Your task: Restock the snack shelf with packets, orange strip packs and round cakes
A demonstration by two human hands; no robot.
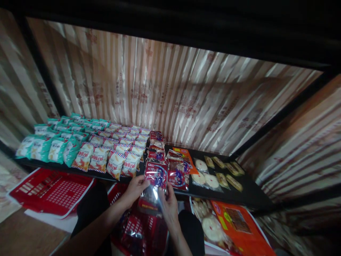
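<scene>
Between my two hands is a red and purple snack packet [156, 174] with a shiny clear lower part. My left hand [136, 190] pinches its left edge, and my right hand [169, 205] grips its lower right side, thumb on the front. It is held at the front edge of a black shelf [249, 195]. Behind it, similar red packets [156, 142] stand in a row, with more red packets [178, 174] just to the right. On the left side, white and orange snack bags [115, 163] fill several rows beside teal snack bags [57, 149].
Round white cakes [201, 165] and yellowish packs [234, 182] lie on the shelf's right. Below are a red basket [53, 193], another red basket [157, 231] between my knees, and an orange package [237, 220]. A black beam [170, 25] crosses overhead; striped sheeting [149, 81] hangs behind.
</scene>
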